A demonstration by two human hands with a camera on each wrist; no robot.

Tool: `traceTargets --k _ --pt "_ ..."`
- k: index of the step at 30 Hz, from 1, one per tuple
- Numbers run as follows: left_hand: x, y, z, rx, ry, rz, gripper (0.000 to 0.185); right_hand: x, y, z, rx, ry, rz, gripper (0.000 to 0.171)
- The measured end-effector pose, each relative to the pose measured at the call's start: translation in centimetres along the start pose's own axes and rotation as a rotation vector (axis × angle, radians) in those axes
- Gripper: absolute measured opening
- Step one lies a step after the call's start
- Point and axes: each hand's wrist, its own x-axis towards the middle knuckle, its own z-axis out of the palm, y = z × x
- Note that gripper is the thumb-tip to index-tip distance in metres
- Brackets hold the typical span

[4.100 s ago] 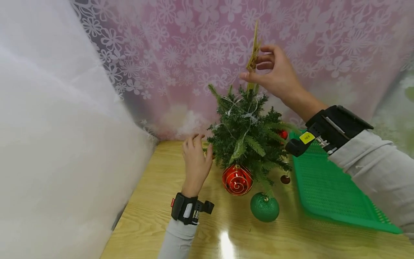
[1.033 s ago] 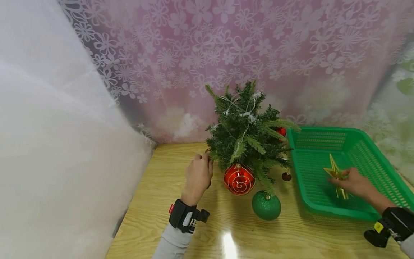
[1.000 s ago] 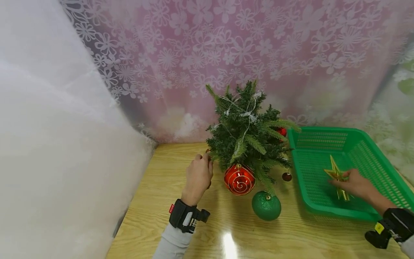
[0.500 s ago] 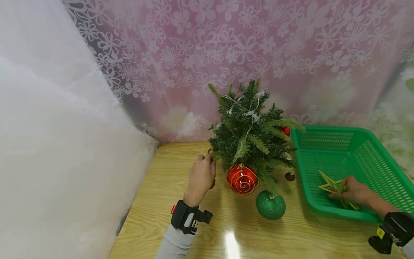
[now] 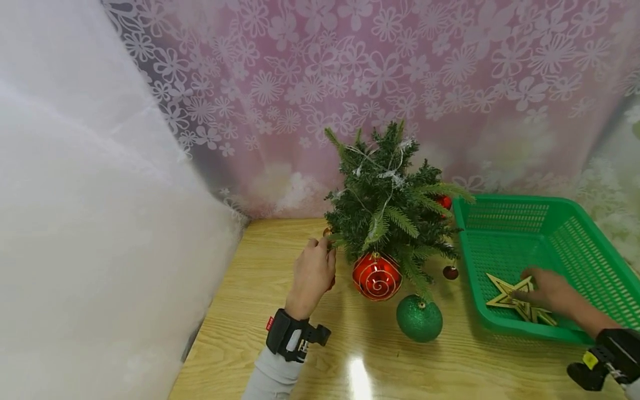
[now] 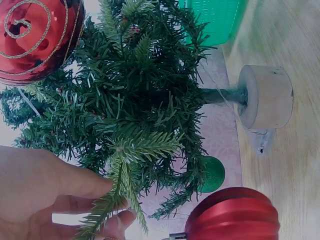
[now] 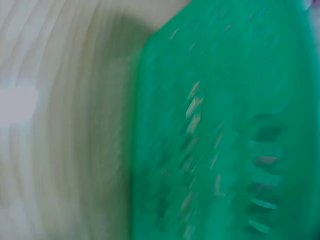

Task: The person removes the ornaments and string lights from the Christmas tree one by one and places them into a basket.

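Note:
My left hand [image 5: 311,272] pinches the tip of a green branch [image 6: 120,200] on the left side of a small artificial Christmas tree [image 5: 390,194]. A ribbed red bauble [image 6: 235,215] hangs by that hand, mostly hidden behind it in the head view. In the green plastic basket [image 5: 520,244], a gold star [image 5: 517,300] lies nearly flat by the front wall. My right hand [image 5: 552,291] is over the star, thumb and fingers spread apart, the thumb overlapping it. The right wrist view is blurred and shows neither hand nor star.
On the tree's front hang a red spiral-patterned bauble [image 5: 377,276] and a green glitter bauble [image 5: 419,318]. Small red [image 5: 443,202] and dark brown [image 5: 450,272] baubles hang on its right. The tree has a round wooden base [image 6: 270,97] on the wooden table [image 5: 240,311].
The gold star has come off the treetop and into the basket, turning from tilted to flat, with my right hand's fingers now spread. My left hand has gone from loose to pinching the branch.

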Motion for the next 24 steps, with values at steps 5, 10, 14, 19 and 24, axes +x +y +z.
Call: traceTargets --k 5,10,14,19,24 --pt "-0.1 -0.1 0.2 0.01 0.002 -0.01 0.02 -0.7 -6.3 -0.8 0.113 0.203 -0.109 0.027" --pt "-0.3 -0.1 0.3 0.005 -0.014 -0.01 0.022 -2.6 -12.9 1.1 0.164 0.348 -0.237 0.018" --pt "-0.4 -0.2 0.3 -0.011 -0.015 -0.014 0.02 -4.1 -17.0 3.6 0.247 0.367 -0.262 0.024" --pt "-0.2 -0.2 0.4 -0.043 0.002 -0.011 0.018 -4.3 -19.6 5.3 0.349 0.393 -0.179 0.027" --pt "-0.3 -0.2 0.6 -0.05 -0.011 -0.014 0.019 -3.7 -20.4 5.9 0.385 0.446 -0.146 0.022"
